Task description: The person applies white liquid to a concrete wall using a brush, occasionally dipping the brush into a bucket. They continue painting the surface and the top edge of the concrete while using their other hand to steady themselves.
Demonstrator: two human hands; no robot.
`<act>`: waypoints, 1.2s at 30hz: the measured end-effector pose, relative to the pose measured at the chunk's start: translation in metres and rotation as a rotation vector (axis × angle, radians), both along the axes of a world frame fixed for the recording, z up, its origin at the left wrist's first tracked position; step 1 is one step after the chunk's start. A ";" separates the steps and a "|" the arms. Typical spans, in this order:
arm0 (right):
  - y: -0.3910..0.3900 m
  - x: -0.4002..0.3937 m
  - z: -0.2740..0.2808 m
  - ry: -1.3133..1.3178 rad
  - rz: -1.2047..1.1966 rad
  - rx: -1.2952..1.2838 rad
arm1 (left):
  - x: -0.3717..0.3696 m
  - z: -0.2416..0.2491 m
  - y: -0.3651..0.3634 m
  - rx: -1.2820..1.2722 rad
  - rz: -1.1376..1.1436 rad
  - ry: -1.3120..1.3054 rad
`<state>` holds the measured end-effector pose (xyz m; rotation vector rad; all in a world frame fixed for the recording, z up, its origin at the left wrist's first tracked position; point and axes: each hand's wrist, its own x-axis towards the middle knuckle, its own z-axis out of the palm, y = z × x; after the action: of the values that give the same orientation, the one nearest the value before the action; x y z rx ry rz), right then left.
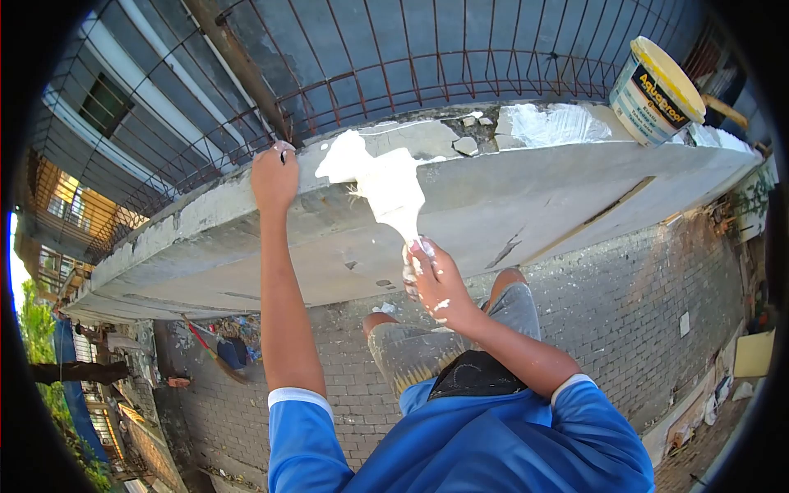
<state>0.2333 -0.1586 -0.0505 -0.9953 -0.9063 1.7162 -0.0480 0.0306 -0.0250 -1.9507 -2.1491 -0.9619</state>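
In my right hand (pixel 436 283), closed round its handle, is a wide paintbrush (pixel 399 193) thickly covered in white paint. The brush head lies over the edge of the wall ledge (pixel 234 195), touching a wet white patch (pixel 343 156) on its top. White smears mark my right fingers. My left hand (pixel 275 177) rests on the ledge left of the brush, close to the foot of a rusty post. Its fingers are curled closed, and what they may hold is hidden. Up on the ledge at the far right stands an Aquaproof paint bucket (pixel 655 92), tilted in this view.
Rusty wire mesh (pixel 370 82) rises behind the ledge, with a brown post (pixel 246 70) in it. Broken mortar (pixel 466 145) and a white-coated stretch (pixel 555 123) lie on the ledge. Below is brick paving (pixel 608 304), with a broom (pixel 222 361) at the left.
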 end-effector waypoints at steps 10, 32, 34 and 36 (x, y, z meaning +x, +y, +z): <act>0.013 0.013 -0.141 -0.618 -0.078 0.237 | 0.003 -0.005 0.000 0.065 -0.006 -0.013; 0.011 0.042 -0.158 -0.659 0.012 0.255 | 0.000 -0.001 0.005 -0.027 0.020 -0.008; 0.015 0.040 -0.148 -0.460 -0.053 0.299 | -0.009 -0.006 0.011 -0.015 -0.016 0.013; 0.030 0.032 -0.136 -0.237 -0.112 0.247 | -0.003 -0.002 0.004 -0.016 0.021 0.030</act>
<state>0.2649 -0.1290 -0.1861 -1.0746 -1.1611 1.3737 -0.0505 0.0351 -0.0273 -1.9328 -2.1632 -0.9092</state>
